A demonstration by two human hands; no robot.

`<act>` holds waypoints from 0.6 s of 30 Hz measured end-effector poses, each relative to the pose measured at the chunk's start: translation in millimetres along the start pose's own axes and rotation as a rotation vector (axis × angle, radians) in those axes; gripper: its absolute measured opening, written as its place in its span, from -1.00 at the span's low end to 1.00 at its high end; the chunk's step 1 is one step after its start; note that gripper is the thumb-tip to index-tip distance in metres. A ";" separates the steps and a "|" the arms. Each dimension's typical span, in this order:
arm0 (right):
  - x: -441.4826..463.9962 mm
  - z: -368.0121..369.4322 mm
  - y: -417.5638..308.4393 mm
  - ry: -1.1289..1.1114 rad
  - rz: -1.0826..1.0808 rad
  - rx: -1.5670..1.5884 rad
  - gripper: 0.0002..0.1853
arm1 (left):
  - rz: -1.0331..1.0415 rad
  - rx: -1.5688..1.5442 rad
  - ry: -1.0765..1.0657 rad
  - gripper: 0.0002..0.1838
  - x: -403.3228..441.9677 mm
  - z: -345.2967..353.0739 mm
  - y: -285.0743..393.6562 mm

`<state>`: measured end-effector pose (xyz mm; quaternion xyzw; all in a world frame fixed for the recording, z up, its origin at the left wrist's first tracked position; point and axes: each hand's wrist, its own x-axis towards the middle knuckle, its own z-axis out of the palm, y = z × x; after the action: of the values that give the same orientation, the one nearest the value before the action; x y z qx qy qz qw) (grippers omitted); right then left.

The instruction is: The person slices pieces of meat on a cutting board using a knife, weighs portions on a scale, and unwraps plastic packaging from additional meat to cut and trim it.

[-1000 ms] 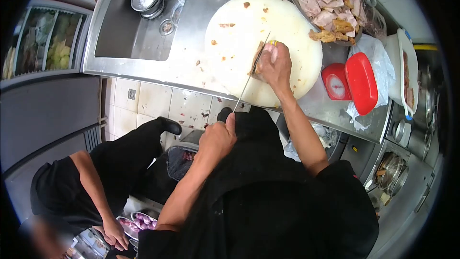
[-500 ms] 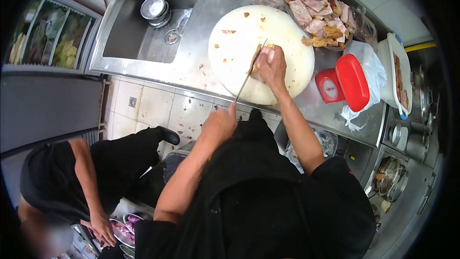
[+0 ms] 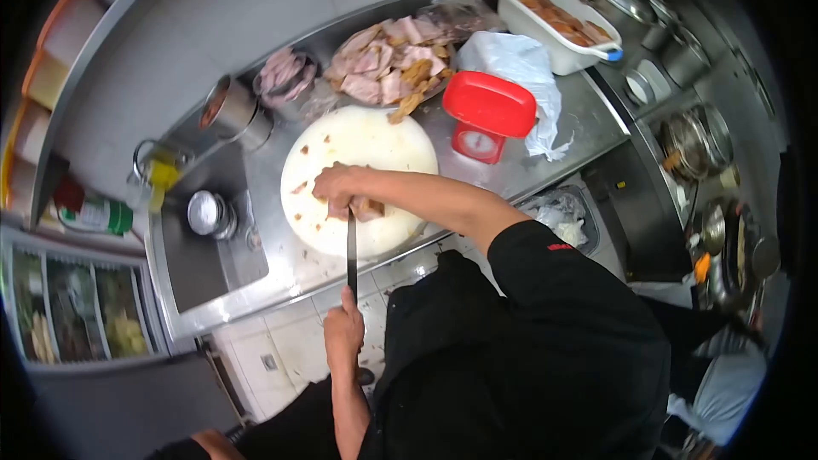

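Note:
My left hand (image 3: 343, 332) is closed around the handle of a long knife (image 3: 352, 255), whose blade points away from me and reaches over the near edge of the round white chopping board (image 3: 396, 149). On the board, my right hand (image 3: 337, 187) is closed over a piece of cooked meat (image 3: 368, 209), its fingers bent and partly hidden. The blade's far end meets the meat beside this hand, and I cannot tell how deep it goes. Small brown scraps lie on the board's left side.
Behind the board is a heap of meat pieces (image 3: 388, 60). A red scale (image 3: 477, 143) and a white plastic bag (image 3: 515, 68) stand right of it, with a white tub (image 3: 558, 30) beyond. At left is a sink (image 3: 200, 268); a co-worker's arm (image 3: 217, 443) shows below.
My view has swung right and tilted. My right hand now reaches across the board from the right, over the meat. The knife has turned to point nearly straight away from me.

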<state>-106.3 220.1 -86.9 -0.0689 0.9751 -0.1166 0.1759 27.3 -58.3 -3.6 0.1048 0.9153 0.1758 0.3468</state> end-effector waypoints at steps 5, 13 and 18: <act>-18.2 -27.1 -1.8 0.186 0.025 0.254 -0.78 | 0.021 -0.041 0.049 -0.11 14.0 -6.2 -33.2; -83.8 -64.9 71.1 0.798 0.210 0.760 -0.65 | 0.002 -0.350 0.037 -0.16 21.0 7.8 -46.3; -159.3 -128.1 186.2 0.937 0.625 0.758 -0.54 | -0.100 -0.544 0.105 -0.18 18.1 25.3 -31.8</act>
<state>-21.7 453.5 35.0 0.3402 0.8142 -0.4115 -0.2280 28.7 -75.4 -44.6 -0.0467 0.8553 0.4027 0.3226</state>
